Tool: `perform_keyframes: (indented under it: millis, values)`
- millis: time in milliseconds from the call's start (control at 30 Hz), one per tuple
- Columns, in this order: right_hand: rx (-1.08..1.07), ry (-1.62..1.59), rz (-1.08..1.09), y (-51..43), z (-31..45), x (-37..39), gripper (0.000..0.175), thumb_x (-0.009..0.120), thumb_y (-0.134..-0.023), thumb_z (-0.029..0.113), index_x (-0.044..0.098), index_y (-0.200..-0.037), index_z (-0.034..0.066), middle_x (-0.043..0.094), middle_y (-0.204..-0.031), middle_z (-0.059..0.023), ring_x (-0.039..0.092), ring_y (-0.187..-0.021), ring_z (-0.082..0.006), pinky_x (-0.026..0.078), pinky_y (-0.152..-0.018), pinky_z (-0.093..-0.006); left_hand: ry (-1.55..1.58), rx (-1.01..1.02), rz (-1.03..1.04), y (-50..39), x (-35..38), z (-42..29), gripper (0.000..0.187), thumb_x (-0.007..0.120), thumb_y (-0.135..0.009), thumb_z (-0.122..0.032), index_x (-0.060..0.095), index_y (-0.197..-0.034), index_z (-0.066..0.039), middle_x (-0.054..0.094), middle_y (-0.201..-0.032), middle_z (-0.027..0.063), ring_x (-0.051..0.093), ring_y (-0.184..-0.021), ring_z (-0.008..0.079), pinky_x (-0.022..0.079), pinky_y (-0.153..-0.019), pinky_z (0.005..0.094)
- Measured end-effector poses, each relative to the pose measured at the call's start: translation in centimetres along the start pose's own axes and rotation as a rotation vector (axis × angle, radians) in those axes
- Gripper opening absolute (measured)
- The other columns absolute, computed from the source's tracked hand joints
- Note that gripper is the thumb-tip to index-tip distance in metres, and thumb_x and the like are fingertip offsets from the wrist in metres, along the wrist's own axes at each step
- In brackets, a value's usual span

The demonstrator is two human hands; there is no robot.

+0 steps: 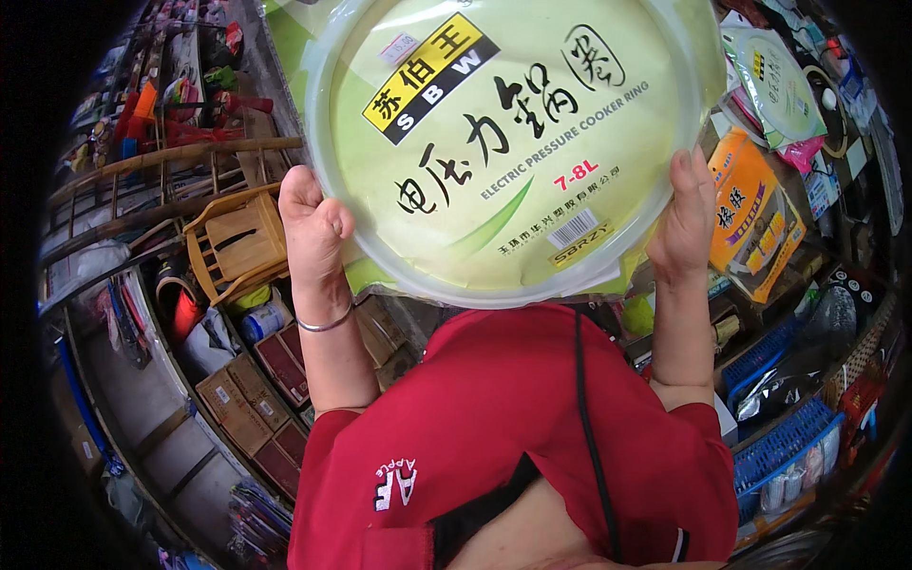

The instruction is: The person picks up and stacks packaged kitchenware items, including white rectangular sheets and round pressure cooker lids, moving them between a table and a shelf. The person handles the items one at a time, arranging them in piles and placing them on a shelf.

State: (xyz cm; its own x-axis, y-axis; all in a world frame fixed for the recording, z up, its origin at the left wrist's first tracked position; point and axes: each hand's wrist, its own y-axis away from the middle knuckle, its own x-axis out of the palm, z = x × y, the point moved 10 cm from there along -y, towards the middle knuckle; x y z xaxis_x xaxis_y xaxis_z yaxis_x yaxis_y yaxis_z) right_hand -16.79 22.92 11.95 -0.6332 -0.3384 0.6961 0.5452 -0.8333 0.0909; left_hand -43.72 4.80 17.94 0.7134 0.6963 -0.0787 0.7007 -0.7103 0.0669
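Right before my chest is a packaged electric pressure cooker sealing ring (pixel 335 235), a pale translucent hoop around a light green printed card in clear plastic. My left hand (pixel 310 214) grips its left edge, thumb bent over the front. On the opposite edge, my right hand (pixel 685 217) clasps the pack with fingers raised along the rim. The package is tilted, its printed face towards me, and its top runs out of the picture. Parts of my fingers are hidden behind it.
At right lie an orange printed packet (pixel 755 214), another packaged ring (pixel 780 89) and blue plastic baskets (pixel 787 438). A small wooden chair (pixel 239 242) stands left, beside a bamboo ladder-like frame (pixel 185 151). Cardboard boxes (pixel 242 402) are stacked lower left, near grey shelving (pixel 135 399).
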Motion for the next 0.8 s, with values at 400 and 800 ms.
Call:
perform_keyframes:
  millis: [400,800]
  values:
    - [0.141,0.596,-0.031,-5.7,-5.9,-1.8,0.034,0.058,-0.088,0.022,0.054,-0.112,-0.0011,0.062,-0.094,-0.0087,0.058,-0.083,-0.0139,0.048,-0.075,-0.0272,-0.706,-0.04,-0.196,-3.1,-6.5,3.2,0.005,0.051,-0.071,0.004,0.048,-0.075,0.002,0.052,-0.067,0.0032,0.048,-0.055,0.0086,0.039,-0.047,0.0223]
    - [0.308,0.056,-0.103,-6.7,-15.7,0.0,0.034,0.054,-0.091,0.028,0.06,-0.102,-0.0032,0.063,-0.091,-0.0081,0.059,-0.08,-0.012,0.047,-0.074,-0.0265,-0.656,-0.142,-0.319,-3.2,-12.2,6.8,0.007,0.053,-0.074,0.001,0.046,-0.071,0.0,0.053,-0.065,0.0046,0.046,-0.053,0.0085,0.036,-0.045,0.0206]
